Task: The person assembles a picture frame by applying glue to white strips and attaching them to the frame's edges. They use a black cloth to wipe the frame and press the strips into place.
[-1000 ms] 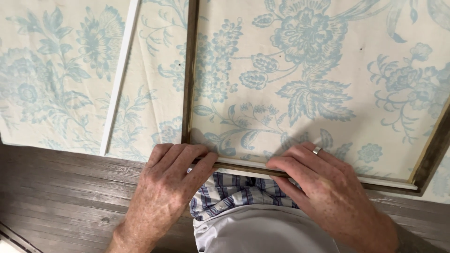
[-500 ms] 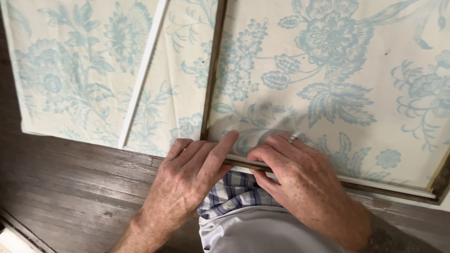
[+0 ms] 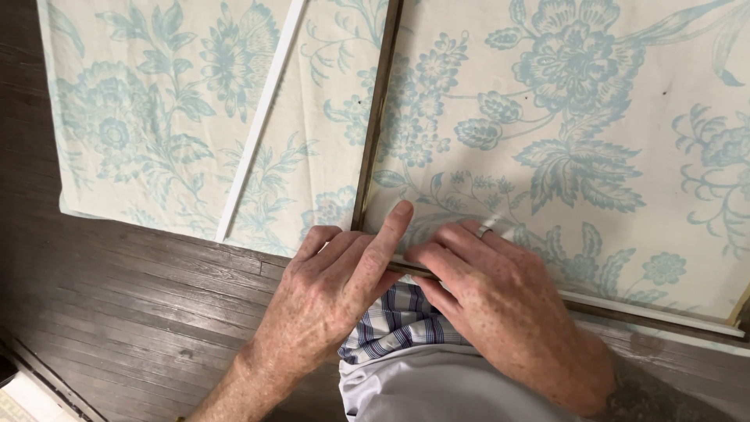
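A plaid cloth (image 3: pixel 398 320) is seen nearest, partly hidden under both hands. The left hand (image 3: pixel 328 293) is laid flat on the frame's (image 3: pixel 373 133) near corner, its pointing finger now stretched out further. The right hand (image 3: pixel 500 301) is pressed flat beside it. Nothing is gripped. The flowered cloth (image 3: pixel 562 117) is cut off beyond.

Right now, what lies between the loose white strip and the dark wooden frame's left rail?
Only a band of cream cloth with pale blue flowers lies between the thin white strip and the dark wooden frame, seen in the head view.
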